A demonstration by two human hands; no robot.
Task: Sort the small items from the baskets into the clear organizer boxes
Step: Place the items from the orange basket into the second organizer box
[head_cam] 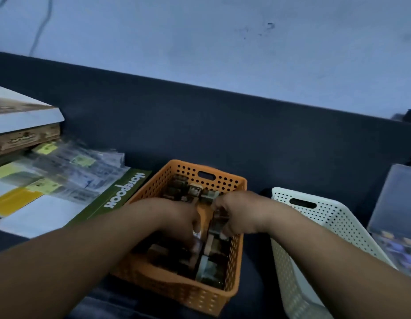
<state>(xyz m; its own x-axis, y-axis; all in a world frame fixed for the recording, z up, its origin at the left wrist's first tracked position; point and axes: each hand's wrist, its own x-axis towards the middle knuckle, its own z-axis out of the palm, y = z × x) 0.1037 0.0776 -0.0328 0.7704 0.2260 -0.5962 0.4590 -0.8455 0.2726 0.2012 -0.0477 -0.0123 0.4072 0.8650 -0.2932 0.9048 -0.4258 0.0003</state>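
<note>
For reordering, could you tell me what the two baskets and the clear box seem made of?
Orange basket: moulded plastic, matt, by its hole rows and handle slot. White basket: likely the same, perforated. Clear box: probably frosted translucent plastic; contents show through blurred.

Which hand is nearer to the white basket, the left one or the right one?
Right. The right hand is in the orange basket, by the side facing the white basket. The left hand is in the same basket, further left.

One head-worn camera looks down and forward, close over the orange basket (174,286).
</note>
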